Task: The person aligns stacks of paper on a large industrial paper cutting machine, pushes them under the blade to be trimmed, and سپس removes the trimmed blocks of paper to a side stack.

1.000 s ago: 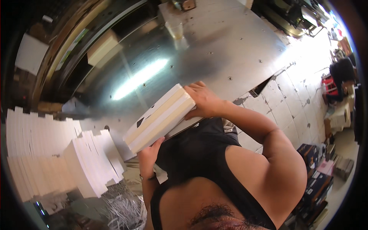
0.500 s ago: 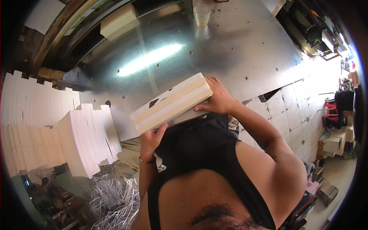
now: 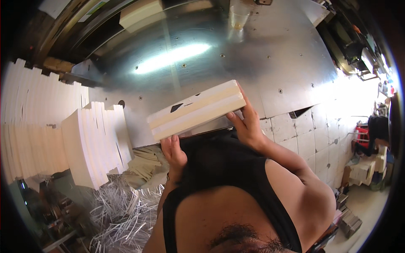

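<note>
A thick block of paper [image 3: 196, 110], layered white and cream like stacked book blocks, is held tilted above the near edge of the metal table. A dark patch marks its top side. My right hand [image 3: 249, 125] grips its right end, the thumb on the near side and the fingers partly hidden behind it. At the near left corner, the fingers of my left hand [image 3: 174, 155] press against the block from below.
The metal table [image 3: 236, 69] has small holes and carries a clear plastic cup [image 3: 239, 17] at the back. Tall paper stacks [image 3: 95, 143] stand on the left, with shredded paper strips [image 3: 122, 211] below. Another cream block [image 3: 141, 13] lies far left. Tiled floor [image 3: 303, 130] shows at right.
My right hand has turned, its thumb now rising along the block's near side. My left fingers have straightened upward at the left corner. The whole view has shifted slightly.
</note>
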Available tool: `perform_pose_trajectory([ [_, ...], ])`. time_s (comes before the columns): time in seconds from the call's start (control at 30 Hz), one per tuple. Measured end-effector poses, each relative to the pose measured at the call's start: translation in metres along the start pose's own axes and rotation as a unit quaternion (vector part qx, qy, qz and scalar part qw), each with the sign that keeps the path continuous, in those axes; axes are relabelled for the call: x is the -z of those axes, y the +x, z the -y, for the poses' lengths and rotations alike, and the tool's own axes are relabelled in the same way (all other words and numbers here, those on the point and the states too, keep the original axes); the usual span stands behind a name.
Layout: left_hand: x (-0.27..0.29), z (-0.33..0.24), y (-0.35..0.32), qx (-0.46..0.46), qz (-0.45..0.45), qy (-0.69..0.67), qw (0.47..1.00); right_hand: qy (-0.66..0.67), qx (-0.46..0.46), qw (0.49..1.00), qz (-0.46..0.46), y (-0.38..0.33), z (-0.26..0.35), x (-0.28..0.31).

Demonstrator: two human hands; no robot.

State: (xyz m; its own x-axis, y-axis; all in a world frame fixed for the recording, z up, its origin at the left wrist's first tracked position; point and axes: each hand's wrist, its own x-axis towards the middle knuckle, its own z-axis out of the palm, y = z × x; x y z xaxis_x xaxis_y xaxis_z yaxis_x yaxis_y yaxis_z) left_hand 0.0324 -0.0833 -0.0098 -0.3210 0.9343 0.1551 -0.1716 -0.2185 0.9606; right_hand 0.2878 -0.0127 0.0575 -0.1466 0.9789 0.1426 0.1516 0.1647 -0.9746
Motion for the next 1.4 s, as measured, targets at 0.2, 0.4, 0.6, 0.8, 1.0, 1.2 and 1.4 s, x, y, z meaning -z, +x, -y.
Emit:
perform_pose_trajectory([
  [0.2, 0.009, 0.011, -0.008, -0.036, 0.030, 0.101, 0.994, -0.033, 0.016, 0.999, 0.010, -0.003, -0.018, 0.003],
  [0.4, 0.012, -0.012, -0.003, 0.051, 0.057, 0.020, 0.997, -0.049, -0.001, 0.999, 0.017, -0.008, -0.032, 0.010],
  [0.6, 0.014, -0.039, 0.022, 0.002, 0.087, 0.096, 0.992, -0.053, 0.044, 0.997, 0.015, 0.007, -0.028, 0.021],
  [0.8, 0.026, -0.053, 0.026, 0.004, 0.109, 0.095, 0.989, -0.047, 0.068, 0.996, 0.023, 0.025, -0.014, 0.027],
  [1.0, 0.013, -0.063, 0.020, 0.065, -0.006, -0.012, 0.998, 0.021, 0.024, 0.997, 0.075, 0.079, 0.005, 0.020],
  [1.2, 0.025, -0.049, 0.016, 0.125, -0.043, 0.065, 0.989, -0.030, -0.114, 0.980, 0.159, 0.133, -0.001, 0.007],
  [1.4, 0.016, -0.062, 0.011, 0.257, -0.056, -0.045, 0.964, -0.073, -0.107, 0.969, 0.210, 0.174, -0.011, -0.001],
])
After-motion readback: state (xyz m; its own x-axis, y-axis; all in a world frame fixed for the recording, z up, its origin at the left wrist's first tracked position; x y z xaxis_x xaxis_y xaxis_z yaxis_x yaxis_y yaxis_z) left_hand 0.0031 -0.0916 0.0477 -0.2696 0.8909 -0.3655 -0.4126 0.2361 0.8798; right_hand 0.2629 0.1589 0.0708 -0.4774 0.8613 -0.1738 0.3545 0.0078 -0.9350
